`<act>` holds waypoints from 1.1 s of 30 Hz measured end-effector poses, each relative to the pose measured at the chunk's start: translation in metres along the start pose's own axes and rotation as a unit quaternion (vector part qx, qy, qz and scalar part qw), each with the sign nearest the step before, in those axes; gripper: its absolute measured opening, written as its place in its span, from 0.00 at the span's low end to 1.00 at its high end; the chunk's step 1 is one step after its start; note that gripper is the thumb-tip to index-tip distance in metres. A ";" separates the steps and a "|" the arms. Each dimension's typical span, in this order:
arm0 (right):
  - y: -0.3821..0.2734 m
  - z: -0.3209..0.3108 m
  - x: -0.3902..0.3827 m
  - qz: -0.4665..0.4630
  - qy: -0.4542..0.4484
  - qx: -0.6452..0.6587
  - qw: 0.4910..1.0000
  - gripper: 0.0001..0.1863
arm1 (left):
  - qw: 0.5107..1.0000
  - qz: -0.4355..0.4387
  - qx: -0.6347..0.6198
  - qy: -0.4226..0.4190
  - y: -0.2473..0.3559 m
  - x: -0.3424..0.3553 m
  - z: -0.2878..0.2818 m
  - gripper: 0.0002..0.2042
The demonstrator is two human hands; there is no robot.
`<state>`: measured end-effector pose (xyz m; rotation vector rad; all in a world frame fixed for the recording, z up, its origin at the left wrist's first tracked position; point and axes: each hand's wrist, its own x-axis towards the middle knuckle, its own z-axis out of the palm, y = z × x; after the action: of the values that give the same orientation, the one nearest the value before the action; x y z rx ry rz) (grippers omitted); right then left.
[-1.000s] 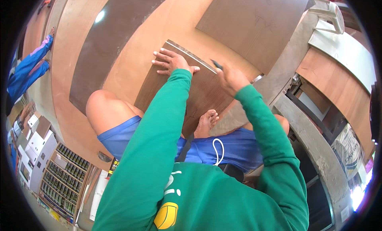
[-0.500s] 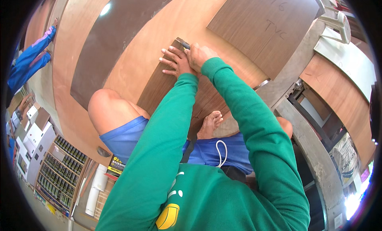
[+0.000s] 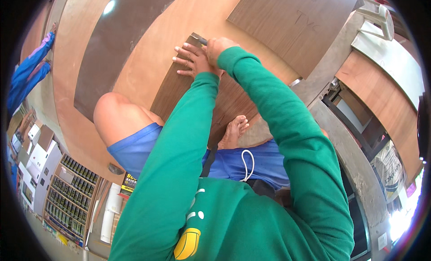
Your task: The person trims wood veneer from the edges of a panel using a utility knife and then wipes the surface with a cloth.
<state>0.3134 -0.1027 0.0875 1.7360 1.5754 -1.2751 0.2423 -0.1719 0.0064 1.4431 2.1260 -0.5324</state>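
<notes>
My left hand point(image 3: 193, 59) lies flat with fingers spread on a brown wood-grain board point(image 3: 176, 86), pressing near its far end. Just right of it, my right hand point(image 3: 220, 50) is closed around what looks like a utility knife point(image 3: 200, 39), with a metal end and a dark body. The knife's tip reaches the board's far corner. Most of its handle is hidden inside my fist. My bare foot point(image 3: 233, 131) rests at the board's near right edge.
Beneath lies a large tan sheet point(image 3: 148, 59) with a dark brown strip point(image 3: 110, 50). A second wood-grain panel point(image 3: 287, 27) with handwriting lies at the far right, near a white plastic chair point(image 3: 381, 20). Another person's blue-clad legs point(image 3: 31, 77) show at left, beyond a shelf of small cans point(image 3: 72, 193).
The view has shifted slightly, so everything sits a little up and left. My right hand has rolled over the knife, with its back more toward me. My left hand stays on the board.
</notes>
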 end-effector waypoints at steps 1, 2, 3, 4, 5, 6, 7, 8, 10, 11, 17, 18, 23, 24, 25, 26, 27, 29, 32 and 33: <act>-0.005 0.000 -0.005 -0.012 0.000 -0.002 1.000 0.24 | 0.989 -0.010 0.011 0.150 -0.008 0.016 0.018 0.72; 0.002 0.008 -0.010 -0.016 0.019 -0.002 1.000 0.24 | 0.958 -0.012 0.024 0.287 -0.014 0.020 0.034 0.71; 0.025 0.017 -0.013 0.000 0.038 -0.002 0.999 0.24 | 0.962 0.000 0.020 0.273 -0.003 0.008 0.028 0.71; 0.047 0.023 -0.017 0.022 0.035 0.002 0.999 0.24 | 0.993 0.008 -0.010 0.120 0.012 -0.006 0.000 0.71; 0.053 0.027 -0.022 0.015 0.014 -0.011 1.000 0.23 | 0.999 0.002 -0.033 -0.026 0.011 -0.015 -0.023 0.70; 0.054 0.026 -0.024 0.002 -0.001 -0.028 1.000 0.23 | 0.999 -0.006 -0.024 -0.030 0.008 -0.015 -0.031 0.71; 0.062 0.032 -0.025 0.003 0.001 -0.027 1.000 0.23 | 0.999 -0.004 -0.024 -0.029 0.008 -0.015 -0.034 0.71; 0.073 0.040 -0.029 -0.007 0.017 -0.018 1.000 0.23 | 0.999 -0.006 -0.010 -0.037 0.009 -0.015 -0.036 0.72; 0.097 0.057 -0.039 -0.011 0.029 -0.008 0.999 0.23 | 0.999 -0.007 0.011 -0.042 0.013 -0.020 -0.038 0.75; 0.109 0.065 -0.046 -0.002 0.040 -0.005 0.999 0.23 | 0.999 -0.004 0.012 -0.046 0.014 -0.021 -0.040 0.75; 0.183 0.104 -0.103 0.016 0.042 -0.008 0.999 0.22 | 0.999 -0.007 0.014 -0.042 0.014 -0.022 -0.039 0.75; 0.192 0.106 -0.113 0.043 0.015 0.007 0.999 0.22 | 0.999 0.000 0.012 -0.045 0.014 -0.023 -0.041 0.74; 0.230 0.122 -0.150 0.061 0.001 0.010 0.998 0.22 | 0.998 -0.007 0.012 -0.053 0.013 -0.022 -0.039 0.74; 0.237 0.127 -0.155 0.072 -0.008 0.003 0.997 0.22 | 0.998 -0.007 0.017 -0.053 0.015 -0.023 -0.040 0.74; 0.244 0.133 -0.158 0.076 -0.010 0.003 0.997 0.22 | 0.998 -0.007 0.023 -0.052 0.017 -0.024 -0.040 0.74; 0.251 0.138 -0.160 0.068 -0.002 -0.004 0.998 0.22 | 0.998 -0.005 0.023 -0.055 0.017 -0.025 -0.040 0.74; 0.256 0.143 -0.161 0.060 0.007 -0.012 0.998 0.22 | 0.998 -0.007 0.023 -0.056 0.016 -0.024 -0.040 0.74; 0.267 0.150 -0.166 0.076 0.000 -0.020 0.997 0.22 | 0.998 -0.008 0.024 -0.058 0.016 -0.023 -0.039 0.73; 0.277 0.159 -0.169 0.070 -0.002 -0.027 0.997 0.21 | 0.998 -0.013 0.038 -0.046 0.015 -0.023 -0.035 0.73; 0.280 0.162 -0.165 0.050 0.008 -0.027 0.998 0.21 | 0.998 -0.014 0.040 -0.043 0.016 -0.021 -0.037 0.73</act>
<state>0.5413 -0.3857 0.0880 1.7717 1.4971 -1.1634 0.2564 -0.1600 0.0484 1.4079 2.0812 -0.6870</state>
